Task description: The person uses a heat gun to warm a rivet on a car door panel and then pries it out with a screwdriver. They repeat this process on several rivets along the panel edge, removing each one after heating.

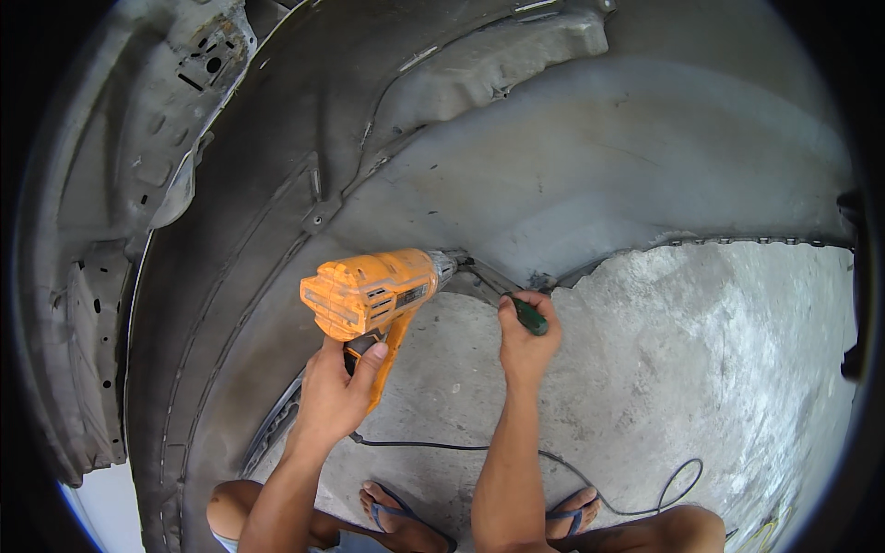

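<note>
Grey concrete floor [645, 369] below; by the edge of a curved grey panel [572, 166], my left hand [334, 392] grips an orange pistol-shaped power tool [373, 288], my right hand [532, 348] a green-handled screwdriver [529, 316], tips close together!

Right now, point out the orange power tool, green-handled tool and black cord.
Orange power tool [376, 278]: head view, on its housing.
Green-handled tool [530, 316]: head view, on its handle.
Black cord [424, 444]: head view, mid-stretch over the floor.
</note>
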### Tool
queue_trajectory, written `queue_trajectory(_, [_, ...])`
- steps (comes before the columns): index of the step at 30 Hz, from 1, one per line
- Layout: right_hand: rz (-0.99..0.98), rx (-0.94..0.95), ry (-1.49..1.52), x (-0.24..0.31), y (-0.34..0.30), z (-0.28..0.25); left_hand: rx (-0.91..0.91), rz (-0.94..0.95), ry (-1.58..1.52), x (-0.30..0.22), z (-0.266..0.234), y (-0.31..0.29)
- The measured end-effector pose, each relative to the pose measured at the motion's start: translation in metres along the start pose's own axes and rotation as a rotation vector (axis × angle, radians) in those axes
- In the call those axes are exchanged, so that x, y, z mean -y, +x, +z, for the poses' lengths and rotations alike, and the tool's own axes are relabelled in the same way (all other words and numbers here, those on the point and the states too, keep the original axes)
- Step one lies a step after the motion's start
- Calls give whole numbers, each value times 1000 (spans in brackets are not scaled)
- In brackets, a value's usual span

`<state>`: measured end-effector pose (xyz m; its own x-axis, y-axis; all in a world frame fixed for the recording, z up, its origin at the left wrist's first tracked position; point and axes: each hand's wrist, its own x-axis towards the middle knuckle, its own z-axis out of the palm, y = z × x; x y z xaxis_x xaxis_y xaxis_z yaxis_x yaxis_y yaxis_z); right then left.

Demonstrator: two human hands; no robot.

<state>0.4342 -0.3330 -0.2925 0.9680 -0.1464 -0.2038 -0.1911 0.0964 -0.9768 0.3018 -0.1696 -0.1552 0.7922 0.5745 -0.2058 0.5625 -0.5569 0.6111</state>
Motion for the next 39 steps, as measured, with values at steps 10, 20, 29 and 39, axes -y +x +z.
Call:
queue_trajectory(10, [-40, -1, -86, -8, 2, 1, -11, 19, 35, 1, 0, -2])
queue_trajectory(20, [-6, -27, -31, -2, -2, -1, -9, -2, 41, 0, -2, -1])
queue_trajectory(29, [-66, -42, -27, -2, -4, 5, 55, -131, 2, -9, -8, -3])
queue_trajectory(39, [-90, -3, -82, -2, -5, 9, 41, -118, -12, -10, -11, -2])
